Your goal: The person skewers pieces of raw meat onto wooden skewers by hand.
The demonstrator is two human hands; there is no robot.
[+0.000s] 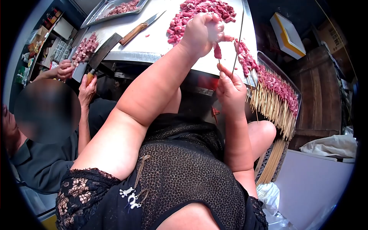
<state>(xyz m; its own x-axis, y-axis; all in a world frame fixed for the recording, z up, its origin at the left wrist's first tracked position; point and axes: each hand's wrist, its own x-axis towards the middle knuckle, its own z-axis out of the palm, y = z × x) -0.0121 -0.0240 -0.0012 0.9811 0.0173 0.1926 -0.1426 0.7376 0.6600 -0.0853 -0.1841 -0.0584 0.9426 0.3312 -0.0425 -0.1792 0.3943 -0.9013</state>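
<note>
My left hand is over the near edge of the white table, its fingers curled in a pinch. At its fingertips is a small piece of raw meat. Just below, another piece of meat sits on the tip of a thin skewer. My right hand grips that skewer between thumb and fingers. A second long, thin stick rises from the same hand, bare along its upper length. Behind my left hand lies a heap of cut raw meat.
A person on the left holds a cleaver beside skewered meat. A wooden-handled knife and a metal tray of meat lie on the table. At right, a tray holds rows of meat skewers; bare sticks lie below.
</note>
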